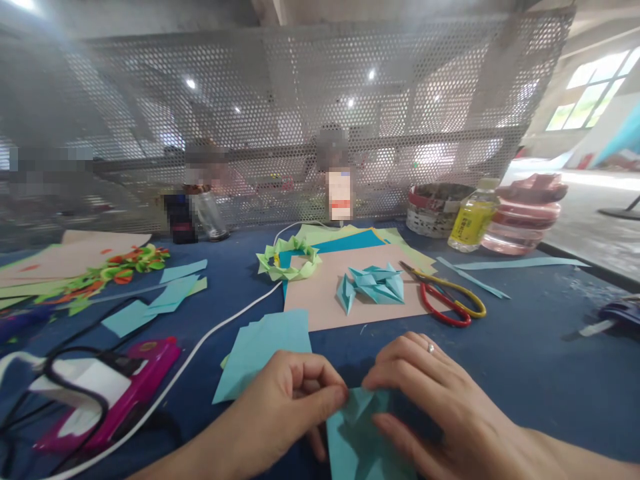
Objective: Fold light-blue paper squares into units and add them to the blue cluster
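Blue tabletop (530,360) spread beneath the scissors (425,277). Nearer you than these, your left hand (290,400) pinched the light-blue paper (353,443); your right hand (443,393) touched it, thumb and fingers parted. Folded pieces (379,285) lay left of the scissors.

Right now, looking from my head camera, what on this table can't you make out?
All in the head view:
- Folded light blue paper: its near end is cut off by the bottom edge, and the right hand covers part of its right side.
- Dark blue tool: its far end is cut off by the right edge.
- Upright panel: its details are lost to pixelation.
- Yellow label: its small print is too blurred to read.
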Demonstrator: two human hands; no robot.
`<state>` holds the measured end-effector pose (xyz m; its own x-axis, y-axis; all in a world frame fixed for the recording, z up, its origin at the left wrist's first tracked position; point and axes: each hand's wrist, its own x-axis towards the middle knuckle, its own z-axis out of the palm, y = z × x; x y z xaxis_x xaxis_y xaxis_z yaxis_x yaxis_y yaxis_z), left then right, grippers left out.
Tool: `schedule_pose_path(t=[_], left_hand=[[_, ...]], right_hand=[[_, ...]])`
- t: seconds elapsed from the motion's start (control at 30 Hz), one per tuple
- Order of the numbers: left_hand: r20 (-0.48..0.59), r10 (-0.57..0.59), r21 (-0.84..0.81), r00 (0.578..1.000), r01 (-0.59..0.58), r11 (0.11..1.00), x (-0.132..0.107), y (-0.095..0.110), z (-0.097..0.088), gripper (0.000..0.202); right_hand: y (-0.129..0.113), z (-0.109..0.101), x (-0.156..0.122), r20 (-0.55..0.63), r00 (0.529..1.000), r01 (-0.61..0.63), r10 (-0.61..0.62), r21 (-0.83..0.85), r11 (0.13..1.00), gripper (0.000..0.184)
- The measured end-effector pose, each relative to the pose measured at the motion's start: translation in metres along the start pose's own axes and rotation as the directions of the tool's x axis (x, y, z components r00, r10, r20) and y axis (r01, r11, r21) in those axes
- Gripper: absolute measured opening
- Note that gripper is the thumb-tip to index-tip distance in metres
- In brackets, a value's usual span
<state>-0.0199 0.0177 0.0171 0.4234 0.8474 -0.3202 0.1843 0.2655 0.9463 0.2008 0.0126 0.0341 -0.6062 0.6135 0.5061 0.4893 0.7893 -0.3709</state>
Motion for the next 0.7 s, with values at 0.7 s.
schedule_pose_path(t=[0.7], left_hand=[[0.061, -0.042, 0.227, 0.997, 0.028, 0.974, -0.013, 0.004, 0.008, 0.022]], right_hand=[[-0.008, 0.001, 0.005, 0.171, 0.971, -0.194, 0.165, 0.171, 0.966, 0.020]])
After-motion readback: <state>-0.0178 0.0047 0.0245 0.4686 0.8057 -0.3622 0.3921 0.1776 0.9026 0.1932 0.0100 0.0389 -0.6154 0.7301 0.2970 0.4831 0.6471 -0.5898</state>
